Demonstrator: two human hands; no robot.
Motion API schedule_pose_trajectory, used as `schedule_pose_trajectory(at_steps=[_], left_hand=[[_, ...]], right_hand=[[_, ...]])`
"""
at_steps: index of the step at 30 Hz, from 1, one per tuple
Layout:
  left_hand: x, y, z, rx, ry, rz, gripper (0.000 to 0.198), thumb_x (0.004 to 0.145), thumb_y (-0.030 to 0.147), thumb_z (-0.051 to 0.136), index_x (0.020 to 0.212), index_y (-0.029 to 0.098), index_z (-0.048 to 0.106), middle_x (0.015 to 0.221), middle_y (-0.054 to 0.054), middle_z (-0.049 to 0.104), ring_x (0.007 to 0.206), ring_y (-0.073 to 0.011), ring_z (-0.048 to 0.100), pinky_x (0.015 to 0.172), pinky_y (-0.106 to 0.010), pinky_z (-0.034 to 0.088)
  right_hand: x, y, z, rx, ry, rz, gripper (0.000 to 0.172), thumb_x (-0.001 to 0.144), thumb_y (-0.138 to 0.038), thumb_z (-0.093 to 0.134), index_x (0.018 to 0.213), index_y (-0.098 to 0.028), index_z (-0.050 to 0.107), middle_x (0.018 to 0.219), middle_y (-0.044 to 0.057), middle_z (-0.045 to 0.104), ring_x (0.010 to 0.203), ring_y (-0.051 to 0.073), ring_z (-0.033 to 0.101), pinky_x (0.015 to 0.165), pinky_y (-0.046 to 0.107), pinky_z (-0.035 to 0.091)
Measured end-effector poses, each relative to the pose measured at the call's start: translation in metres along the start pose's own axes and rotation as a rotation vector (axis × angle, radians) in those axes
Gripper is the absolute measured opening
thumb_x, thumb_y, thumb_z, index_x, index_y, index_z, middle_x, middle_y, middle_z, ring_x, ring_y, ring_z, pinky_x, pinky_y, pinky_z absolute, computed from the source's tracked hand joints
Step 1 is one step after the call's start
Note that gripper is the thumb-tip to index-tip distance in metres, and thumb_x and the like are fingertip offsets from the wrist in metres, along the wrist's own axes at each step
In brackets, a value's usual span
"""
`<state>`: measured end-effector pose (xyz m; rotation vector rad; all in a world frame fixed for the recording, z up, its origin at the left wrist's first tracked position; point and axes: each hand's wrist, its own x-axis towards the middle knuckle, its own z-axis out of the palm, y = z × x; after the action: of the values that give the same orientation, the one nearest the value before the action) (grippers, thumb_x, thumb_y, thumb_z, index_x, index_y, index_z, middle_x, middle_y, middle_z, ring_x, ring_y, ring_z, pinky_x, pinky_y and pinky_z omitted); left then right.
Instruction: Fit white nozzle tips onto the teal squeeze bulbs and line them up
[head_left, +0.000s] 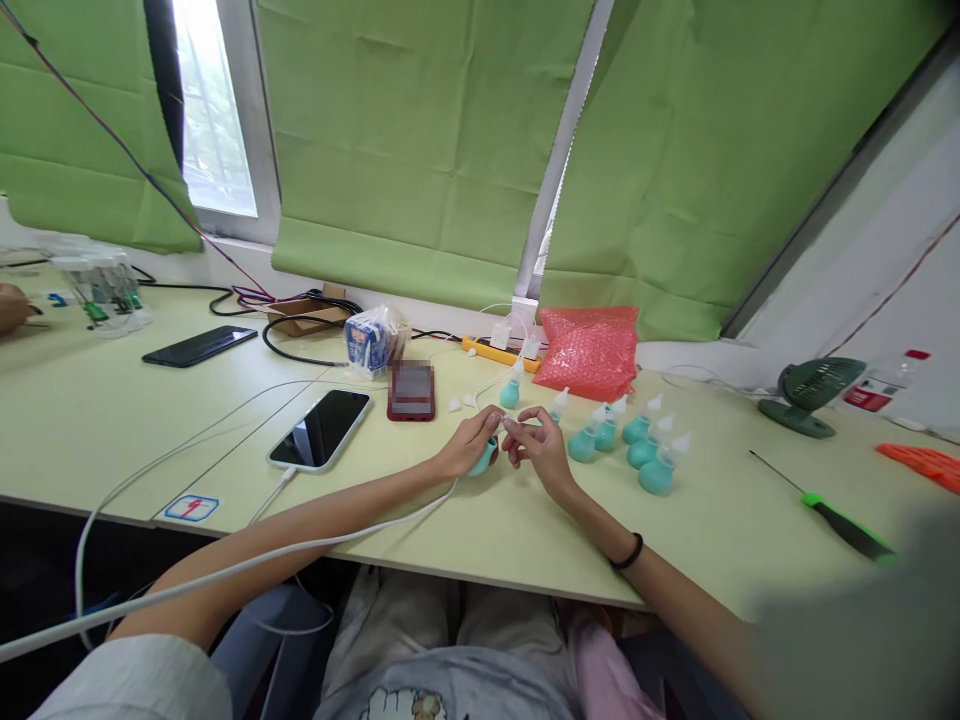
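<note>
My left hand [469, 445] is wrapped round a teal squeeze bulb [482, 459], low over the table in front of me. At the top of that bulb, my right hand [541, 452] pinches a small white nozzle tip, largely covered by the fingers. Several like bulbs with white nozzles stand to the right, among them a near bulb [657, 474] and a middle bulb [583, 444]. Behind my hands is another upright bulb [510, 392]. Two loose white tips, one of them a small cone [454, 405], lie left of it.
A phone [321, 430] on a charging cable and a dark red device [411, 391] lie to the left. Red bubble wrap [589, 350] and a yellow power strip [499, 354] are behind. Rightward are a screwdriver [840, 520] and a green fan [814, 390]. Another person's hand [13, 308] is far left.
</note>
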<state>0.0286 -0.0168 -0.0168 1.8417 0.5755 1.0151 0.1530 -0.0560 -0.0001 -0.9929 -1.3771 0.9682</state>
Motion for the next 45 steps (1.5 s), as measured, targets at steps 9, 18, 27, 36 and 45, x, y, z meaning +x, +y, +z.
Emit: schedule_pose_trajectory(at_steps=[9,18,27,36,45], left_hand=[[0.003,0.009,-0.016,0.151,0.01,-0.075,0.054,0.081,0.049,0.013,0.088,0.012,0.052,0.045,0.002,0.05,0.04,-0.0095,0.046,0.045,-0.02,0.035],[0.009,0.002,-0.027,0.116,-0.096,-0.207,0.053,0.076,0.057,0.018,0.075,0.013,0.048,0.043,0.002,0.046,0.035,-0.011,0.047,0.034,-0.019,0.029],[0.011,0.008,-0.034,0.317,-0.239,-0.022,0.037,0.082,0.043,0.022,0.079,0.015,0.047,0.065,0.002,0.044,0.053,-0.007,0.042,0.05,-0.018,0.036],[0.008,0.01,-0.032,0.49,-0.229,0.119,0.035,0.083,0.037,0.02,0.082,0.016,0.047,0.074,0.0,0.049,0.071,-0.0111,0.045,0.069,-0.023,0.035],[0.019,0.014,-0.038,0.085,-0.095,-0.303,0.04,0.069,0.048,0.044,0.054,0.012,0.044,0.045,0.001,0.043,0.041,-0.0085,0.045,0.041,-0.02,0.035]], right_hand=[[0.001,-0.002,-0.005,0.052,-0.045,0.018,0.022,0.063,-0.031,0.06,0.067,-0.017,0.044,0.048,-0.004,0.054,0.035,0.007,0.045,0.034,0.019,0.037],[0.008,-0.005,-0.015,-0.055,-0.245,0.061,0.026,0.06,-0.031,0.062,0.075,-0.01,0.057,0.056,0.003,0.06,0.042,0.011,0.053,0.041,0.025,0.046],[0.002,0.006,-0.018,-0.31,-0.334,-0.092,0.031,0.061,-0.03,0.062,0.084,-0.011,0.062,0.06,0.004,0.061,0.049,0.013,0.057,0.05,0.028,0.05],[-0.003,0.013,-0.011,-0.274,-0.305,-0.076,0.031,0.061,-0.034,0.061,0.082,-0.011,0.06,0.058,0.003,0.06,0.048,0.015,0.058,0.049,0.028,0.05],[0.009,0.007,-0.013,-0.089,-0.134,0.081,0.035,0.058,-0.042,0.061,0.074,-0.011,0.057,0.057,0.006,0.062,0.05,0.017,0.06,0.05,0.031,0.051]])
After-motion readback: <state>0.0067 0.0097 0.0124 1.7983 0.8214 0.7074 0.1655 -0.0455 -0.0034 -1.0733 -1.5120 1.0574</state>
